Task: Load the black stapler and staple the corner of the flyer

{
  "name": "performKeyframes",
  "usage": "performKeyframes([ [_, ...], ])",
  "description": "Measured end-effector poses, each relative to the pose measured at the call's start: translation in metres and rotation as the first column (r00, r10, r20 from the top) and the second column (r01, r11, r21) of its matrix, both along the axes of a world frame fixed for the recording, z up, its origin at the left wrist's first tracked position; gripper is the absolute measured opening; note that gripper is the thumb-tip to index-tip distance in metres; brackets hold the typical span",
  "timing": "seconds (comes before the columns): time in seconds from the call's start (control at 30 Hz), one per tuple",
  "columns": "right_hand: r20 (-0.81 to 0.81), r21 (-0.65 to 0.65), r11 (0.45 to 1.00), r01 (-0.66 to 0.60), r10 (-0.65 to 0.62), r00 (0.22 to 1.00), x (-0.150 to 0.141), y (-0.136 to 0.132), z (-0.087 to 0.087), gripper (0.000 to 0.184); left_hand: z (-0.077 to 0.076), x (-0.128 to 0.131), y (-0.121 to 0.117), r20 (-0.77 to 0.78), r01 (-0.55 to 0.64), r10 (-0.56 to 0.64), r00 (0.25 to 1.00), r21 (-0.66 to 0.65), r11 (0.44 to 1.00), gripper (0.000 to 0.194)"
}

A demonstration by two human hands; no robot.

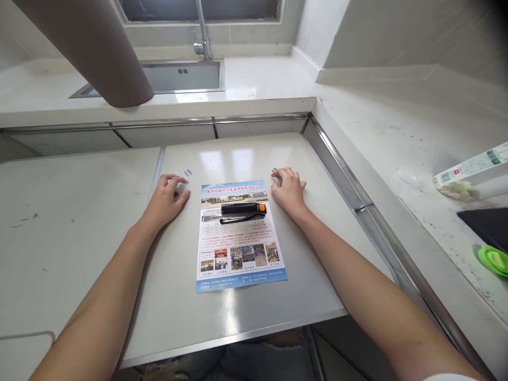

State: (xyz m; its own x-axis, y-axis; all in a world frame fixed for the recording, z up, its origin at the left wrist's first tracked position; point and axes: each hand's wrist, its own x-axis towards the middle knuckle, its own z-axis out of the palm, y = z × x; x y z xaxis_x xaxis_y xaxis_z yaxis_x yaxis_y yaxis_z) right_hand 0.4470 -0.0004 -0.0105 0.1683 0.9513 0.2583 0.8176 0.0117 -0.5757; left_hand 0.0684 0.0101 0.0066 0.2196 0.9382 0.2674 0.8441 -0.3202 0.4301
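Note:
A black stapler [243,211] with an orange end lies across a printed flyer [242,259], its silver metal part sticking out to the left. To the left of the flyer, my left hand [169,198] rests on the white table [174,312], fingers loosely bent and apart, holding nothing. Just beyond its fingertips lie small silver staple strips [188,172]. My right hand [289,191] rests by the flyer's upper right edge, empty, with its fingers loosely curved and spread. Another small silver piece [273,170] lies close to its fingertips, partly hidden.
Behind the table runs a white counter [262,79] with a metal sink [216,76] and a faucet [203,45]. A large brown cylinder [115,58] stands in front of the sink. On the right counter are a clear-and-white package [472,169], a black flat object [486,225] and a green item [494,259].

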Motion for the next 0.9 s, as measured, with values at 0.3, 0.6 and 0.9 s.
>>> performKeyframes([
  [0.3, 0.034, -0.020, 1.000, -0.018, 0.019, 0.999, -0.001, 0.003, -0.003, 0.039, -0.011, 0.018, 0.013, -0.166, 0.002, -0.002, 0.986, 0.000, 1.000, 0.057],
  [0.6, 0.020, 0.049, 0.999, -0.025, 0.024, 1.000, -0.008, -0.004, 0.000, 0.033, -0.011, 0.019, 0.007, -0.126, 0.045, -0.035, 0.991, 0.079, 0.996, 0.043],
  [0.9, -0.264, 0.320, 0.747, -0.583, 0.661, 0.702, -0.028, -0.026, 0.020, 0.025, -0.014, 0.015, 0.002, -0.009, -0.020, 0.022, 1.000, 0.165, 0.986, 0.023],
])
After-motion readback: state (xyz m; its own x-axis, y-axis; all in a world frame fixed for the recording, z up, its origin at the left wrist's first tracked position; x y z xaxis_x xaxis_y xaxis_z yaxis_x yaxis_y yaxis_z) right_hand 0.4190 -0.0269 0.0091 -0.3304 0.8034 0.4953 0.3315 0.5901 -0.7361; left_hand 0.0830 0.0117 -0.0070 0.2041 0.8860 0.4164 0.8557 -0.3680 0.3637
